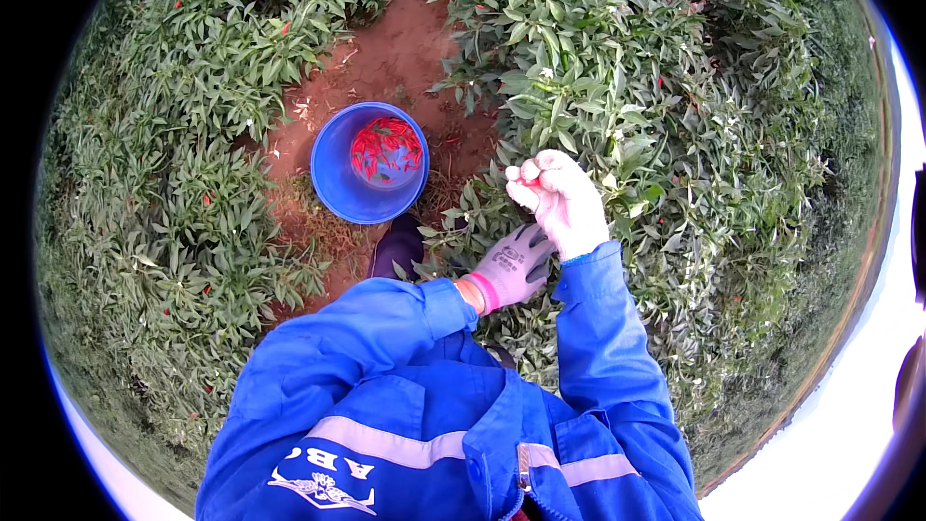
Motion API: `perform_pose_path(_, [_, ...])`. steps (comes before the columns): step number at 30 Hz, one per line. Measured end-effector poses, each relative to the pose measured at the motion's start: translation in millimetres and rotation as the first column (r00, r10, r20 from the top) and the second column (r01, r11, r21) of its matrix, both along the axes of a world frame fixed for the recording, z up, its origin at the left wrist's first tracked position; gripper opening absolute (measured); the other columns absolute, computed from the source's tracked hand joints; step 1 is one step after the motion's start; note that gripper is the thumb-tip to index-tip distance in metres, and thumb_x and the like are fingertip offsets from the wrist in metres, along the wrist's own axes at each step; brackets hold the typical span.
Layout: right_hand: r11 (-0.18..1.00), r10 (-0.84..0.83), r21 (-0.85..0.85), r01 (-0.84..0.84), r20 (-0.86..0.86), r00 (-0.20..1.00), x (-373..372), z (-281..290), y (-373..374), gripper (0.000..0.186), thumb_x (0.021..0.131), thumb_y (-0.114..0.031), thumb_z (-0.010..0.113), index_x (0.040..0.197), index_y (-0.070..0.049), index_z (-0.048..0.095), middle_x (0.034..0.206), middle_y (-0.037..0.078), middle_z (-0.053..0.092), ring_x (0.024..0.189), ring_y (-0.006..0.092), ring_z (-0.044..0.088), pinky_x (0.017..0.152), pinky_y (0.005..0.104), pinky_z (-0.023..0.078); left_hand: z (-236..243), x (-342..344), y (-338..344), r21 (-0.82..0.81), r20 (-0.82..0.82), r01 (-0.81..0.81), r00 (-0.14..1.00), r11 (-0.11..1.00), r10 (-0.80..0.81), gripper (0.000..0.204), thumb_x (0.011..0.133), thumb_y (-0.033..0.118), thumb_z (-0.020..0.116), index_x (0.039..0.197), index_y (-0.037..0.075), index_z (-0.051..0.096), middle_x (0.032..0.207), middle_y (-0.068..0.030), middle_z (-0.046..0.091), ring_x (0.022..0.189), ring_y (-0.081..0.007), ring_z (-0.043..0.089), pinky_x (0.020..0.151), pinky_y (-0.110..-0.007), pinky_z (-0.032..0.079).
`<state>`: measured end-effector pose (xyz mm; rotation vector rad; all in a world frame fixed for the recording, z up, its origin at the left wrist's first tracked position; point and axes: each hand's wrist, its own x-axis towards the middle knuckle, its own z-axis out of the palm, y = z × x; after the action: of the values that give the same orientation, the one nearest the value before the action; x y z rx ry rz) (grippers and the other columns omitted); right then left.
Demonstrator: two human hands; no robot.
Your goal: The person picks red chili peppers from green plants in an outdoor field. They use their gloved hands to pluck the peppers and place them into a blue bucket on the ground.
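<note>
Looking down from the head view, the round blue plastic bucket (369, 162) on the red dirt path has just a thin layer of small red chili peppers (386, 148), so picking seems early on. Right hand (564, 201) in a white glove pinches something small among the green pepper plants (617, 68); left hand (514, 265) in a grey glove hangs loosely curled, holding nothing that shows. A few red ones are on the bushes yet.

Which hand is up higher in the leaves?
The right hand, in the white glove, is raised into the plants; the left hand, in a grey glove, sits lower, beneath it.
</note>
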<state>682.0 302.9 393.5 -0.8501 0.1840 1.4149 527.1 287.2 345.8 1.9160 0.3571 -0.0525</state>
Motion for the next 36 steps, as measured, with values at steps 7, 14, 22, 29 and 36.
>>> perform_pose_path(7, [0.764,0.628,-0.645,-0.001,0.744,0.227,30.9,-29.7,-1.4,0.024,0.088,-0.010,0.048,0.103,-0.005,0.066,0.080,0.010,0.067,0.069,0.0213,0.062,0.069,0.0341,0.050,-1.9,-10.0,-3.8,-0.006,0.018,-0.028,0.999,1.000,0.028,0.061,0.083,0.023,0.065,0.140,0.013,0.046,0.137,-0.0181,0.044,0.127,-0.0382,0.045,0.105,-0.047,0.041])
perform_pose_path(14, [0.317,0.795,-0.945,-0.080,0.311,-0.521,40.6,-33.3,-22.5,0.019,0.083,-0.022,0.061,0.094,-0.007,0.067,0.090,0.019,0.069,0.089,0.0388,0.065,0.081,0.0475,0.051,-5.8,-12.8,-6.8,-0.023,0.004,0.000,1.000,1.000,0.000,0.066,0.082,0.021,0.065,0.143,0.013,0.043,0.138,-0.0166,0.044,0.127,-0.0364,0.045,0.105,-0.046,0.041])
perform_pose_path(22, [0.408,0.709,-0.906,-0.111,0.391,-0.587,27.8,-25.0,-32.2,0.020,0.084,-0.021,0.061,0.100,-0.009,0.064,0.094,0.014,0.062,0.094,0.0347,0.062,0.079,0.0445,0.050,-18.8,-26.8,-1.1,0.024,0.025,-0.052,0.998,0.998,0.051,0.058,0.084,0.024,0.062,0.139,0.012,0.047,0.135,-0.0175,0.046,0.121,-0.0362,0.049,0.101,-0.046,0.043])
perform_pose_path(29, [0.394,0.740,-0.913,-0.104,0.383,-0.554,23.7,-31.6,-26.4,0.026,0.086,-0.026,0.062,0.106,-0.009,0.065,0.091,0.017,0.069,0.089,0.0377,0.065,0.077,0.0483,0.051,-16.1,-31.2,4.5,0.010,-0.006,-0.061,0.998,0.998,0.061,0.062,0.083,0.021,0.064,0.141,0.012,0.045,0.136,-0.0161,0.045,0.123,-0.0365,0.048,0.102,-0.046,0.043])
perform_pose_path(36, [0.207,0.695,-0.973,-0.104,0.221,-0.685,14.8,-32.8,-18.2,0.025,0.081,-0.024,0.068,0.097,-0.006,0.061,0.090,0.018,0.066,0.087,0.0383,0.065,0.076,0.0493,0.052,-28.9,-41.9,9.5,0.015,0.028,-0.054,0.998,0.998,0.054,0.064,0.083,0.025,0.065,0.142,0.013,0.044,0.137,-0.0166,0.044,0.124,-0.0364,0.047,0.103,-0.045,0.042])
